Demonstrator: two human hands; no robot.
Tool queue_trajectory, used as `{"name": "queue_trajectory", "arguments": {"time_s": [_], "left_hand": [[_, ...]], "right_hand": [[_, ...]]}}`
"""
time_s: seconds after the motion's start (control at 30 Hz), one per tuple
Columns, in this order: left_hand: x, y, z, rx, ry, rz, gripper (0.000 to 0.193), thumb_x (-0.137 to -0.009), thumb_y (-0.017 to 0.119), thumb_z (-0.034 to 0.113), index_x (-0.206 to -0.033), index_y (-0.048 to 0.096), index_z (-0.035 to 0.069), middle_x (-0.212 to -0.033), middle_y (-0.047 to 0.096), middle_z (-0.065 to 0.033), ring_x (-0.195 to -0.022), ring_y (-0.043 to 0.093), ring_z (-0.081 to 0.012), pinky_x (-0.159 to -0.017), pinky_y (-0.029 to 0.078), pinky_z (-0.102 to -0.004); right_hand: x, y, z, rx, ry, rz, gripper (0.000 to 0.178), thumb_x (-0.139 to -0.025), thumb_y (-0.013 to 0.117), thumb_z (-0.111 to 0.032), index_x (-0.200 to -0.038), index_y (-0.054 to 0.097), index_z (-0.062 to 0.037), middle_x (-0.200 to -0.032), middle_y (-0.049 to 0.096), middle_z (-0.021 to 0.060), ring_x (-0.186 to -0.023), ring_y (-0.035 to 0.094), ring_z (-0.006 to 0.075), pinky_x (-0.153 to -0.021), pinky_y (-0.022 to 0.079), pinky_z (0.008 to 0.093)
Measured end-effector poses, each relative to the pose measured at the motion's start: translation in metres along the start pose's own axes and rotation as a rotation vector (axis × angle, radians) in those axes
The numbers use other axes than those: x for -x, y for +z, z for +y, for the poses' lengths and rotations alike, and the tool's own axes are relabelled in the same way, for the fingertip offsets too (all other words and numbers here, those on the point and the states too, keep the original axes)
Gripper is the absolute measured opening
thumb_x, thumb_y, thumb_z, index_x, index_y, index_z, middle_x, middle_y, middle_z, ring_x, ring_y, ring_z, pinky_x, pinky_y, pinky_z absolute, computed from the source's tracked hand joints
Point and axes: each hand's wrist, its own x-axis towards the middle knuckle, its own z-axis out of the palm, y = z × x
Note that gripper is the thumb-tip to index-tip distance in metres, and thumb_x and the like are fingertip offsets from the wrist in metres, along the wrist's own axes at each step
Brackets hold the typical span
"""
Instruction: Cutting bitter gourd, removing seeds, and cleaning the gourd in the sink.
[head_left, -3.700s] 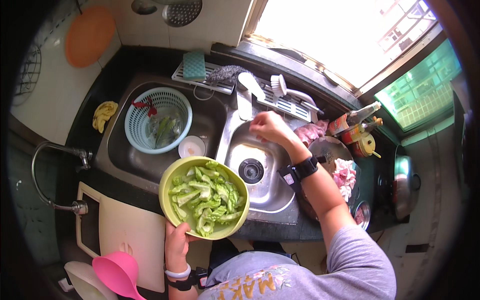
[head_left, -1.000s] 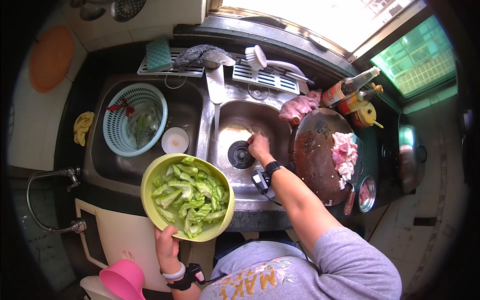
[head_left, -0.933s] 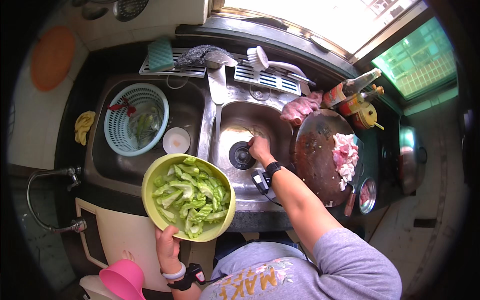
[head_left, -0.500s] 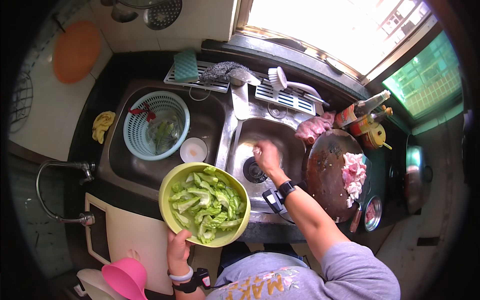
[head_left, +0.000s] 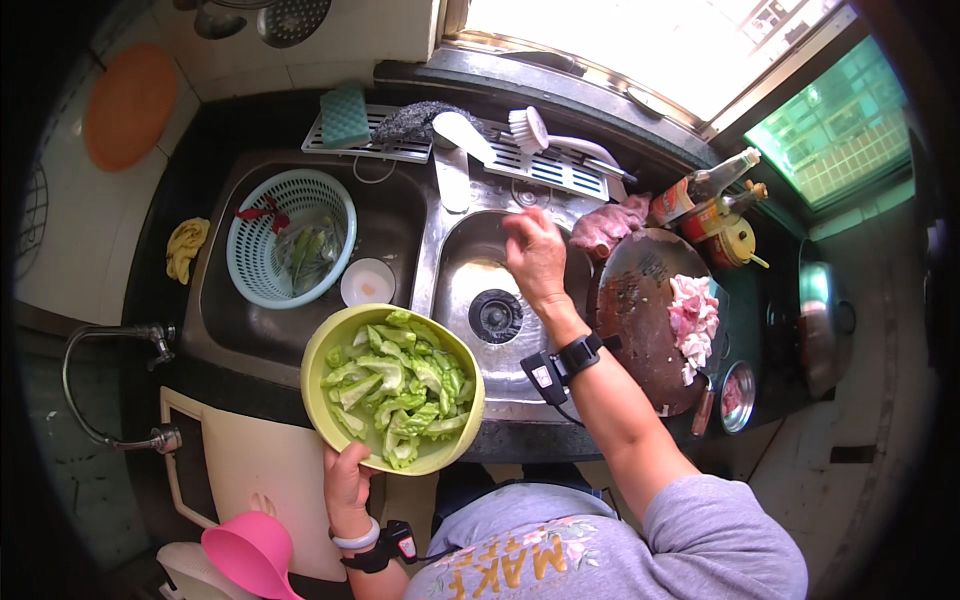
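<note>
The left forearm (head_left: 382, 582) rises from the lower edge, its elbow out of view, and the left hand (head_left: 346, 482) sits low, left of the torso (head_left: 515, 545), clasped in a grip. Its thumb (head_left: 354, 455) lies uppermost, while most of that hand's other digits are hidden underneath. The right arm reaches much farther forward: from the shoulder at the lower right, the bare right forearm (head_left: 612, 410) slants up and leftward. The right hand (head_left: 537, 262) is raised ahead of the body, back toward the viewer, fingers (head_left: 514, 232) bent inward; whether they pinch anything is unclear. Both hands are well apart.
</note>
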Motion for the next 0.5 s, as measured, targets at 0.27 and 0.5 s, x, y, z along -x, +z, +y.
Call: {"name": "queue_trajectory", "arguments": {"time_s": [0.27,0.5], "left_hand": [[0.001,-0.003,0.002,-0.048,-0.024,-0.073,0.066,-0.077,0.053,0.004,-0.139,0.032,0.003,-0.126,0.051,-0.0176,-0.107,0.062,-0.0331,-0.072,0.062,-0.0453],[0.009,0.005,0.009,-0.056,0.014,-0.087,0.064,-0.083,0.064,0.013,-0.138,0.031,0.006,-0.122,0.053,-0.0167,-0.098,0.066,-0.0283,-0.061,0.064,-0.0377]], "right_hand": [[0.108,0.084,0.093,0.375,0.383,-0.739,0.031,-0.063,0.077,-0.023,-0.090,0.073,-0.0090,-0.092,0.070,0.0175,-0.090,0.067,0.0353,-0.082,0.054,0.0431],[0.061,0.042,0.058,0.294,0.397,-0.538,0.026,-0.067,0.073,-0.021,-0.090,0.075,-0.0081,-0.085,0.070,0.0183,-0.082,0.068,0.0342,-0.079,0.055,0.0408]]}}
